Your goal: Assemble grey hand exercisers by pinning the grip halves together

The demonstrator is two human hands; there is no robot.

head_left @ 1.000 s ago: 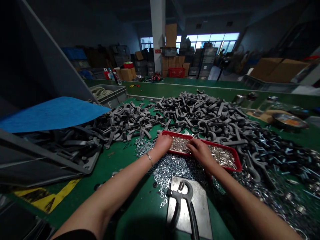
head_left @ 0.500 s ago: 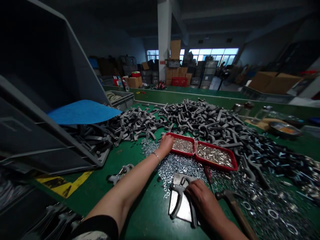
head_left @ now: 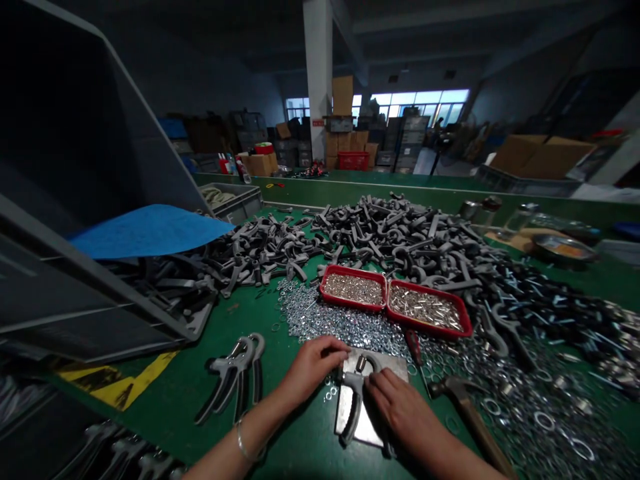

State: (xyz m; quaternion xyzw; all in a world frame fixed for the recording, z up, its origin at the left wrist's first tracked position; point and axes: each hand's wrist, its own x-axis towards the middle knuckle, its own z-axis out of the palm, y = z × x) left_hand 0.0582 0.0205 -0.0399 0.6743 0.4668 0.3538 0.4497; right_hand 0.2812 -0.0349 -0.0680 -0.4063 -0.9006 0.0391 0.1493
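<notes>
A grey hand grip strengthener (head_left: 354, 403) with a small coil spring near its top lies on a metal plate (head_left: 367, 427) in front of me. The fingers of my right hand (head_left: 400, 403) are closed on its right handle. My left hand (head_left: 315, 370) is at the plate's upper left corner, beside the top of the grip. Its thumb and fingertips are pinched together, and whatever they may hold is too small to make out. Loose washers (head_left: 327, 327) lie just beyond the left hand.
Two red trays (head_left: 353, 305) of small metal pins stand beyond the washers. A screwdriver (head_left: 414, 347) and a hammer (head_left: 470, 420) lie to the right. Finished-looking grips (head_left: 240, 373) lie left, near a tipped grey crate (head_left: 150, 313). Grey handles (head_left: 400, 233) are heaped behind.
My left hand has come back from the left red tray to the top of the grip strengthener on the plate. My right hand stays on the grip.
</notes>
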